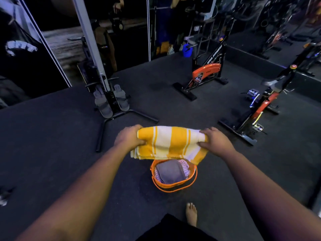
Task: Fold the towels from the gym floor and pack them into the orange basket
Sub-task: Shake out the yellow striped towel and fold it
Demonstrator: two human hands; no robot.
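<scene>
While held: folded yellow-and-white striped cotton towel [171, 142], above round orange plastic basket [174, 175].
Left hand [129, 138]: grips towel's left edge.
Right hand [215, 140]: grips right edge.
Room: dark rubber floor [60, 136] around basket.

We cannot see the far rim of the round orange plastic basket [174, 186], because the folded yellow-and-white striped towel [169, 142] hangs in front of it. Inside, the folded grey towel [171, 171] covers most of a pink striped cloth [184, 165], of which only edges show. The fingers of our left hand [129, 137] and right hand [216, 140] are tucked under the towel's ends. The red-and-black exercise bike [264, 105] on the right loses its top in the dark. A pale, blurred object [3, 200] is cut by the left edge.
</scene>
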